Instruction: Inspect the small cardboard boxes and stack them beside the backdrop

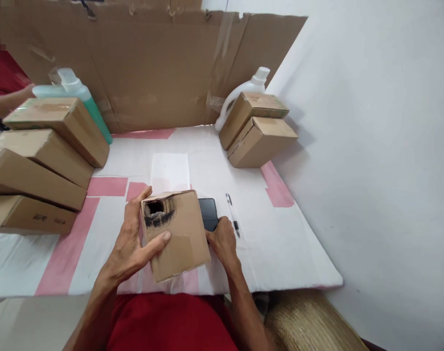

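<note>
The cardboard box [181, 243] is held above or against the near part of the desk [280, 253], close to the person's red shirt [171, 321]; whether its underside touches the cloth cannot be seen. It is plain brown, with a nearly square face turned up toward the viewer and tilted a little. Near that face's upper left corner is a rough opening, dark inside, with a ragged paler lip along its bottom edge and black scribbled or smeared around it. The top edge looks worn and uneven, and the lower part of the face has a faint sheen like clear tape. The left hand [136, 248] pinches the box, its thumb laid flat on the face below the opening and the fingers wrapped round the left side. Just beyond the box's right edge is a dark phone [208, 212], flat and smooth, its left part hidden behind the cardboard. The right hand [224, 241] touches the phone's lower right edge; its fingertips are hidden, so I cannot tell whether its grip is closed. A pen [233, 214] lies just beside that hand.
</note>
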`<state>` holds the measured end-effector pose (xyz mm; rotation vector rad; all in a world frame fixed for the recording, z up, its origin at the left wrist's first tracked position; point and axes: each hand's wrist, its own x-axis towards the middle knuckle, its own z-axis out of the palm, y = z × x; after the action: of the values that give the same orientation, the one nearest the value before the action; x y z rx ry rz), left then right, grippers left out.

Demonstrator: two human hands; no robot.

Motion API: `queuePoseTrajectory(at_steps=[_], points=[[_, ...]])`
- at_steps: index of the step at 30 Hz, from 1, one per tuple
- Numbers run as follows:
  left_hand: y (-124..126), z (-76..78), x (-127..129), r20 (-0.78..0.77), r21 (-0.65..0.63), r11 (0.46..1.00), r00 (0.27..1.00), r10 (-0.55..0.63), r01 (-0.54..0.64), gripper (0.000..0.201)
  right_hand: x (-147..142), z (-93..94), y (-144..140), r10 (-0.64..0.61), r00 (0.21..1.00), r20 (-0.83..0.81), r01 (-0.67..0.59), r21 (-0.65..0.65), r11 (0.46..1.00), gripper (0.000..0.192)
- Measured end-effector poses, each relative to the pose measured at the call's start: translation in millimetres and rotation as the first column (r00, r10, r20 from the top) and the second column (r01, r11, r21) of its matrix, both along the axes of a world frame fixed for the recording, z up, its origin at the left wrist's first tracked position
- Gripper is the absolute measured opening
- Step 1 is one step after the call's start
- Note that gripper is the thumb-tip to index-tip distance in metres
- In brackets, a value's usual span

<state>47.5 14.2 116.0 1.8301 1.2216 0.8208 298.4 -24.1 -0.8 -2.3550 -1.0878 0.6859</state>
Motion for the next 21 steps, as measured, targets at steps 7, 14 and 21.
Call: queuePoseTrajectory(at_steps=[7,14,21], points=[[-2,-2.1,-2,-0.002,0.029,1.000,1.000,-0.011,0.011,0.086,-4,6.1,-16,0.069,0.795,-0.602,0.106,0.250,0.963,0.036],[-3,-2.0,1,-0.004,0.065,0.997,0.999,-0.032,0.032,0.087,9,89.2,-33,0.155,0.367,-0.917,0.491,0.332,0.806,0.046],[-4,-1.6,4,-0.004,0.062,0.997,0.999,-0.043,0.043,0.085,-49,163.7,-36,0.384,-0.166,-0.908,0.278,0.330,0.902,0.068]])
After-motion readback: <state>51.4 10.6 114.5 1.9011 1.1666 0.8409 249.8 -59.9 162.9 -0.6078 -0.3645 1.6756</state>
